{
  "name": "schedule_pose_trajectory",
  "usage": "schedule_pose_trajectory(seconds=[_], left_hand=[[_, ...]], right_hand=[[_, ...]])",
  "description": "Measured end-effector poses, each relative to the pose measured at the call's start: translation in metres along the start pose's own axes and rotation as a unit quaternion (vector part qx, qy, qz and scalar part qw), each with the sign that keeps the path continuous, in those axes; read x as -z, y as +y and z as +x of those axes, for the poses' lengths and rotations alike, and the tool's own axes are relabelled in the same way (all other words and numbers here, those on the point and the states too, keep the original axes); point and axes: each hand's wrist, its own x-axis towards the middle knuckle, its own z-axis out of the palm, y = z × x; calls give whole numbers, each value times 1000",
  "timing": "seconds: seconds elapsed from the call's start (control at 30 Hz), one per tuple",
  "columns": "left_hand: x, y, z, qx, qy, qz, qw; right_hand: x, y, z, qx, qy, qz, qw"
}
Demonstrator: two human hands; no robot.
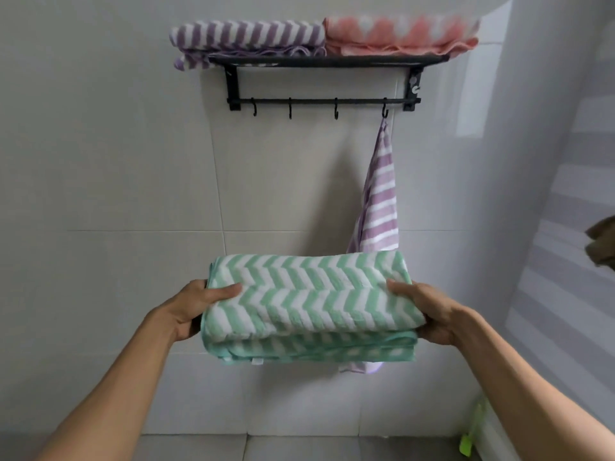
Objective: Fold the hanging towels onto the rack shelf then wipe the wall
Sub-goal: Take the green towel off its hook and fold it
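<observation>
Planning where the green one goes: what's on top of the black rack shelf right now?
On the black wall-mounted rack shelf: a folded purple-and-white zigzag towel at left, a folded pink-and-white towel at right, side by side. They cover the whole shelf surface, which is hidden.

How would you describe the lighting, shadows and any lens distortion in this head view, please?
In the head view, light is soft and even; the hanging purple towel casts a faint shadow leftward on the tiled wall. Glare streaks the glossy right-hand wall. Wide-angle distortion bows the edges and stretches both forearms. The green towel, held by the left hand and right hand, looks sharp.
</observation>
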Motion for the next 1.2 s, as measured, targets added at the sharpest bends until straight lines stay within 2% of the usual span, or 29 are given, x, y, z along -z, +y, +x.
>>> schedule_pose_trajectory(seconds=[0.03, 0.1, 0.23, 0.37, 0.47, 0.6, 0.67, 0.77, 0.93, 1.07, 1.2], left_hand=[[-2, 1, -7, 3, -14, 9, 1000], [-13, 1, -23, -10, 21, 31, 999], [-32, 1, -54, -64, 125, 49, 989], [-41, 14, -92, -109, 164, 167, 966], [-43, 27, -114, -184, 194, 230, 936], [-41, 59, -130, -245, 246, 204, 915], [-35, 79, -131, -234, 230, 162, 931], [-25, 102, -128, -207, 166, 118, 957], [9, 145, -96, -283, 179, 119, 935], [40, 211, -65, -343, 192, 121, 911], [69, 281, -45, -387, 173, 129, 897]], right_hand=[[5, 0, -7, -7, -16, -6, 1000], [17, 0, -25, 1, -19, -38, 999], [29, -1, -54, 43, 61, -15, 997], [24, -13, -85, 72, 64, -28, 995], [11, -25, -103, 106, 57, -53, 991], [-9, -53, -111, 168, 71, -67, 981], [-16, -71, -110, 198, 69, -68, 975], [-25, -97, -103, 248, 72, -73, 963], [-56, -142, -74, 285, 61, -84, 953], [-93, -196, -44, 317, 84, -58, 943], [-126, -254, -18, 381, 67, -32, 921]])
